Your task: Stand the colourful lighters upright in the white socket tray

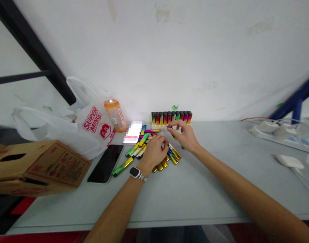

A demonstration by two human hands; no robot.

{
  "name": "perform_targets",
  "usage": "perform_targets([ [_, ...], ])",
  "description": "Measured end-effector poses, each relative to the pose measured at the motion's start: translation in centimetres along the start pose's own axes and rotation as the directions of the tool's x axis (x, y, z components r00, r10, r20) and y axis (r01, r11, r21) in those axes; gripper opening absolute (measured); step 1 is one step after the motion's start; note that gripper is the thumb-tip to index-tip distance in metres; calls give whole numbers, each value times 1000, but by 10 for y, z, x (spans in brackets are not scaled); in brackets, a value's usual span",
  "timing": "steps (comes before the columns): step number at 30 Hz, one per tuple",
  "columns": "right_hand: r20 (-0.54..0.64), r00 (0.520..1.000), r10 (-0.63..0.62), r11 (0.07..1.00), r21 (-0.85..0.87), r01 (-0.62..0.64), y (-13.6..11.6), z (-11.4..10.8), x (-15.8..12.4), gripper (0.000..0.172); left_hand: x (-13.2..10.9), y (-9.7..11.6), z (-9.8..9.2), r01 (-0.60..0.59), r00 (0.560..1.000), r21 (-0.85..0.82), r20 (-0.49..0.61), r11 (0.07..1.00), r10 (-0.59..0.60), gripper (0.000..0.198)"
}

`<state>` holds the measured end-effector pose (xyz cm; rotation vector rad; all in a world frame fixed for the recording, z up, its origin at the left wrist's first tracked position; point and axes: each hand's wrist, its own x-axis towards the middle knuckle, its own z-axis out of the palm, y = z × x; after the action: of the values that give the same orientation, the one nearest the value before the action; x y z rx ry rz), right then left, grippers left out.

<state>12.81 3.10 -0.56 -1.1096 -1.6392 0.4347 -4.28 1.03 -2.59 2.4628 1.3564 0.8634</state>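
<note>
Shiny coloured lighters point(124, 166) lie in a loose pile on the grey table, mostly gold and green with dark ends. My left hand point(156, 152), with a watch on its wrist, rests over the middle of this pile with its fingers curled. What lies under those fingers is mostly hidden. To its right, my right hand point(183, 135) pinches a dark-topped lighter point(174, 136) between thumb and fingers. Just behind it, a pale rack point(157, 127) holds several upright lighters point(165, 118) in rows against the wall.
On the left are a cardboard box point(58, 165), a white plastic bag point(81, 135), an orange drink bottle point(115, 113) and a black phone point(106, 163). A bright blurred card point(133, 132) stands behind the pile. A power strip point(278, 133) and white charger point(289, 162) lie right.
</note>
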Motion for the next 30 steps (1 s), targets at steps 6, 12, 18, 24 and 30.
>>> perform_targets([
  [6,193,973,-126,992,3,128,3,28,64,25,-1,-4,-1,6,1000,1,14,1000,-6,10],
  [12,276,948,-162,976,-99,195,19,64,102,12,-5,-4,-2,7,999,32,47,999,-8,11],
  [18,320,939,-127,965,-180,192,27,77,106,10,-5,-2,-3,11,998,28,58,1000,-13,12],
  [24,328,935,-137,819,-494,293,11,67,98,21,-5,-2,-3,13,998,21,61,1000,-15,11],
  [30,388,921,-31,678,-669,305,-2,55,86,39,-5,-2,-2,7,998,20,55,1000,-8,11],
])
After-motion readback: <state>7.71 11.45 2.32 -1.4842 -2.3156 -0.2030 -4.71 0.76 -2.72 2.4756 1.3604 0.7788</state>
